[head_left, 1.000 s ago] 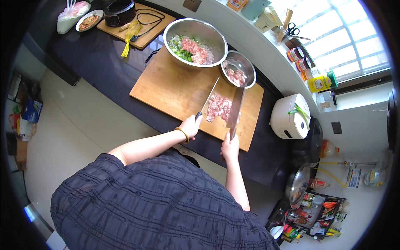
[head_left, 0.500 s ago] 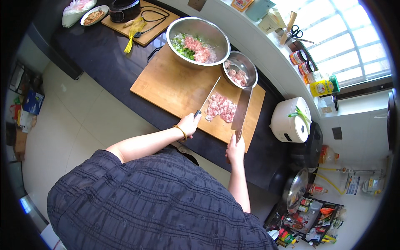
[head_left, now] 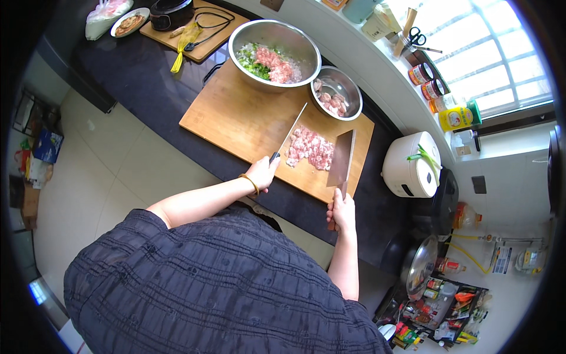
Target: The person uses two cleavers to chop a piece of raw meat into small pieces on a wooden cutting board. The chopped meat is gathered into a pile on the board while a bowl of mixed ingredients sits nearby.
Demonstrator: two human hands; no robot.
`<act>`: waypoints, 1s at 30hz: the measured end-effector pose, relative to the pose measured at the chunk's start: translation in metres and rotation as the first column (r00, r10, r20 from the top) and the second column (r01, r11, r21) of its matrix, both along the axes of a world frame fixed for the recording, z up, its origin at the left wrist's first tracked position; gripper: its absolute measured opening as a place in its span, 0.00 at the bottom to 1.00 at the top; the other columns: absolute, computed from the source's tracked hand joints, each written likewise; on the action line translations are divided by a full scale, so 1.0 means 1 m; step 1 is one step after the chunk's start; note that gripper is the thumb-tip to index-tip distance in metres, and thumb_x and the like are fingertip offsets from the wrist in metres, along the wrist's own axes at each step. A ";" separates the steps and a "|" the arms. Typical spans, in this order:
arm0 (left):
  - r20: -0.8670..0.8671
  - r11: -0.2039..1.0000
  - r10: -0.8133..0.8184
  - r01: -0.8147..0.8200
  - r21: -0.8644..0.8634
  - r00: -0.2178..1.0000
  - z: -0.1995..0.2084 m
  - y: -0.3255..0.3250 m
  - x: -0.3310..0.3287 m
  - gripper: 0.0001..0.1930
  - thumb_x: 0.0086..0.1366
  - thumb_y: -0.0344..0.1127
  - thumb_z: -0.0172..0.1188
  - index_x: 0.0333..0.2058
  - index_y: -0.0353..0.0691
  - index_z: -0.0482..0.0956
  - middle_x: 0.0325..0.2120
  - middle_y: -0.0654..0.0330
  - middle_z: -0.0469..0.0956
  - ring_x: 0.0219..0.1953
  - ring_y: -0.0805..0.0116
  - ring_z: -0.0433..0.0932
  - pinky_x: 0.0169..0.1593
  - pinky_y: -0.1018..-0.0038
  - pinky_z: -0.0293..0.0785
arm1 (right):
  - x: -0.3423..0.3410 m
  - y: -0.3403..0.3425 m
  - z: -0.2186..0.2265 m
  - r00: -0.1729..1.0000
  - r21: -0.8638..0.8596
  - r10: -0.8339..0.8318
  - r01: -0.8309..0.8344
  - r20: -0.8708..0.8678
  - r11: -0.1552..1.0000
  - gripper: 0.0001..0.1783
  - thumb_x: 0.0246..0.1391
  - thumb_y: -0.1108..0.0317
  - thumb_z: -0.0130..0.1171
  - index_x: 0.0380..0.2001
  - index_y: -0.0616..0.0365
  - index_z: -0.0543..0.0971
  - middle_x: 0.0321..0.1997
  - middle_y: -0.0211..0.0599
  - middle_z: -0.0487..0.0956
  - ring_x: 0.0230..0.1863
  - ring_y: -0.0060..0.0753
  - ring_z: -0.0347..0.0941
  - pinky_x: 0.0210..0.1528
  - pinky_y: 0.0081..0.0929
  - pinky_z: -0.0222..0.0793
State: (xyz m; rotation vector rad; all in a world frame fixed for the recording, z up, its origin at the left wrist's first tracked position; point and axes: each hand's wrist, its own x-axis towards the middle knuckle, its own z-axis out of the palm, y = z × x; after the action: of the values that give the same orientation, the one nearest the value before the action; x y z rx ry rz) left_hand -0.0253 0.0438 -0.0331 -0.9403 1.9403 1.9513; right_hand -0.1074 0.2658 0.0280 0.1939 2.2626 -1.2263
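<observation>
Chopped pink meat (head_left: 311, 148) lies in a flat patch on the wooden cutting board (head_left: 221, 112). My left hand (head_left: 262, 173) is closed round the dark handle of a narrow knife (head_left: 292, 128), its blade slanting away along the meat's left side. In my right hand (head_left: 342, 211) is a cleaver (head_left: 341, 158), its broad blade at the right edge of the meat. Beyond, a large steel bowl (head_left: 312, 44) holds minced meat, chopped greens and pale bits. A smaller steel bowl (head_left: 355, 97) beside it has chunks of meat inside.
A white rice cooker (head_left: 407, 171) with green onion on its lid stands to the right. At the far left, another board (head_left: 215, 35) carries a black appliance (head_left: 171, 14) and its cord. Jars (head_left: 421, 74) line the window sill. A pan lid (head_left: 420, 265) is at lower right.
The cleaver has turned, showing more of its flat face, and my right hand has shifted slightly right and nearer. My left hand keeps the knife in nearly the same place. The view has shifted a little.
</observation>
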 end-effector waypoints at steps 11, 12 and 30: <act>-0.002 1.000 0.002 -0.002 0.019 1.000 0.000 0.002 -0.001 0.21 0.64 0.53 0.39 0.30 0.38 0.62 0.14 0.63 0.63 0.11 0.76 0.62 0.13 0.78 0.65 | 0.020 -0.001 -0.036 0.973 0.112 0.071 -0.047 -0.221 0.993 0.14 0.58 0.58 0.43 0.29 0.58 0.63 0.11 0.28 0.63 0.07 0.21 0.59 0.07 0.22 0.57; 0.001 1.000 0.006 -0.006 0.024 1.000 0.000 0.002 -0.001 0.21 0.64 0.53 0.39 0.30 0.38 0.62 0.15 0.63 0.63 0.11 0.76 0.62 0.13 0.78 0.65 | 0.023 -0.004 -0.044 0.967 0.147 0.105 -0.072 -0.230 0.986 0.13 0.58 0.58 0.42 0.29 0.58 0.63 0.11 0.29 0.63 0.07 0.21 0.59 0.07 0.22 0.57; 0.006 0.999 0.009 -0.009 0.037 1.000 -0.001 0.001 0.000 0.21 0.64 0.53 0.38 0.30 0.38 0.61 0.15 0.63 0.63 0.12 0.76 0.62 0.14 0.78 0.65 | 0.019 -0.011 -0.032 0.997 0.079 0.036 -0.030 -0.074 0.996 0.13 0.58 0.59 0.43 0.28 0.59 0.64 0.11 0.30 0.64 0.07 0.22 0.60 0.07 0.23 0.58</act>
State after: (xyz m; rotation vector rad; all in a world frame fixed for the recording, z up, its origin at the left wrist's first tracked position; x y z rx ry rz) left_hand -0.0253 0.0448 -0.0341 -0.9464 1.8932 1.9797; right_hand -0.0884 0.2548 -0.0041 0.1411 2.3708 -1.1468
